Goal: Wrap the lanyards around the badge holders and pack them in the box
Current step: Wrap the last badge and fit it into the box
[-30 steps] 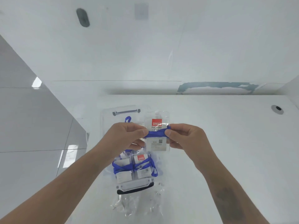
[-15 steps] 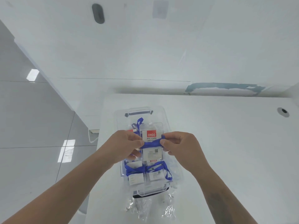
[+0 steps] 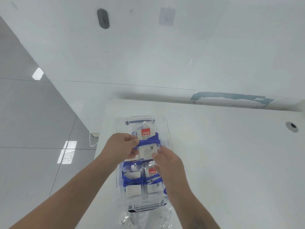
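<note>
Hands meet over a clear plastic box [image 3: 166, 129] on a smooth white table [image 3: 231, 154], near its left edge. The left hand [image 3: 121, 147] pinches the left edge of a clear, rectangular badge holder [image 3: 147, 144] banded by a blue woven lanyard [image 3: 148, 142]; the right hand [image 3: 166, 160] touches its near right corner, fingers loosely bent. Two wrapped holders [image 3: 142, 184] lie flat in the near half. Crinkled bags [image 3: 143, 219] spill out just near of the box, cut off by the frame. Bare tabletop stretches right.
</note>
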Action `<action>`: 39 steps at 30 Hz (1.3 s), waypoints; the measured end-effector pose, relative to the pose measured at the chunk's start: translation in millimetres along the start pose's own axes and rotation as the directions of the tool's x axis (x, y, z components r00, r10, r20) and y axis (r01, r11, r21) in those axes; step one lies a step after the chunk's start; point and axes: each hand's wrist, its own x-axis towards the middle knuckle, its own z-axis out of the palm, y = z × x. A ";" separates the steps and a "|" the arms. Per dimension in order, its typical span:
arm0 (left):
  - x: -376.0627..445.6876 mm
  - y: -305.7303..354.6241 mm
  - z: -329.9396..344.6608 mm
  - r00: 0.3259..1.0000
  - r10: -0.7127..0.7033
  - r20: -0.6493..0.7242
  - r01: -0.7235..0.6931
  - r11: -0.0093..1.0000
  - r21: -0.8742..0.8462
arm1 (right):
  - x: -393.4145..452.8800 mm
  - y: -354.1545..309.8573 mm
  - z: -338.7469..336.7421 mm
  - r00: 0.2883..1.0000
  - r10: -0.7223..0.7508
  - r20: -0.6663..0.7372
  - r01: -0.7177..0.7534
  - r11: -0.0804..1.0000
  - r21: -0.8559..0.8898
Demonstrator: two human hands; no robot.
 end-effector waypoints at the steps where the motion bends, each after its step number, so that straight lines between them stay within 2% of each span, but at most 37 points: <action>1: 2.9 0.6 1.0 1.000 0.002 -0.001 -0.001 1.000 0.005 | -3.9 6.1 4.6 0.995 0.103 0.016 -0.104 0.979 0.176; 3: 8.7 1.1 4.0 1.000 -0.001 0.003 0.001 1.000 0.020 | -9.8 14.8 13.4 0.956 0.287 0.056 -0.282 0.856 0.433; 6: 17.6 1.5 10.6 1.000 -0.015 0.002 0.015 0.999 0.033 | -5.7 22.2 23.9 0.913 0.406 0.028 -0.348 0.742 0.573; 17: 76.2 -18.3 39.8 0.992 -0.125 -0.013 0.126 0.988 0.091 | 40.1 34.9 37.7 0.815 0.566 -0.120 -0.403 0.704 0.585; 22: 95.2 -27.1 48.3 0.987 -0.158 -0.035 0.161 0.982 0.095 | 53.7 38.1 35.7 0.827 0.553 -0.104 -0.428 0.738 0.521; 25: 99.6 -29.3 51.9 0.985 -0.166 -0.052 0.171 0.978 0.115 | 60.0 39.9 37.0 0.767 0.621 -0.163 -0.427 0.683 0.592; 30: 105.5 -34.0 53.7 0.985 -0.144 -0.096 0.162 0.964 0.212 | 62.1 41.9 37.6 0.767 0.615 -0.182 -0.394 0.677 0.622; 33: 106.9 -39.2 53.5 0.986 -0.119 -0.114 0.144 0.957 0.252 | 56.3 41.7 38.6 0.850 0.512 -0.120 -0.319 0.683 0.657; 37: 105.8 -41.5 52.5 0.987 -0.075 -0.146 0.121 0.933 0.339 | 46.9 31.1 35.5 0.804 0.585 -0.106 -0.375 0.637 0.674; 39: 103.7 -40.0 52.3 0.987 -0.040 -0.152 0.097 0.919 0.383 | 39.9 22.2 34.6 0.804 0.589 -0.080 -0.387 0.621 0.682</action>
